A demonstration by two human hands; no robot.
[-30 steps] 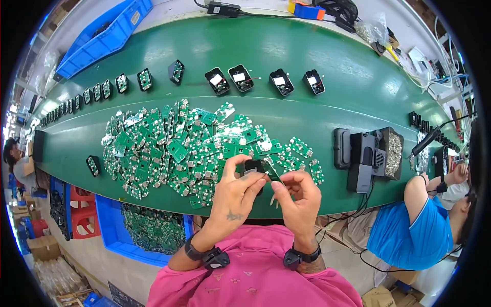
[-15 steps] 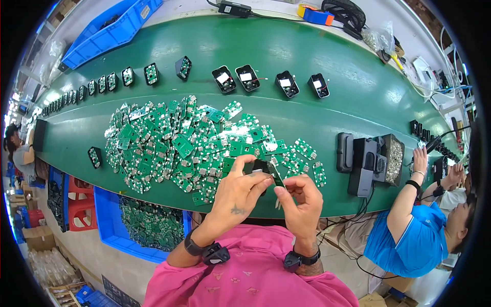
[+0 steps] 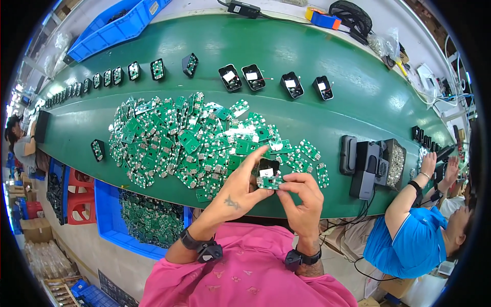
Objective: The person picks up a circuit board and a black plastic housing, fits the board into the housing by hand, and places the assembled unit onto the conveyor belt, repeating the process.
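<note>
My left hand grips a small black plastic housing from its left side, with a white patch visible inside. A green circuit board lies across the near end of the housing's opening, component side up. Thumb and index finger of my right hand pinch the board at its right edge. My left thumb is by the board's lower left; whether it presses on it I cannot tell. Just beyond my hands spreads a large heap of loose green circuit boards.
Open black housings stand in a row across the green bench. Others with boards line up leftward. Right of my hands are a dark grey device and a box of small metal parts. A co-worker in blue sits at right.
The housing has turned so its opening and the board's component side now face up toward me. Before, the board showed nearly edge-on between my hands.
</note>
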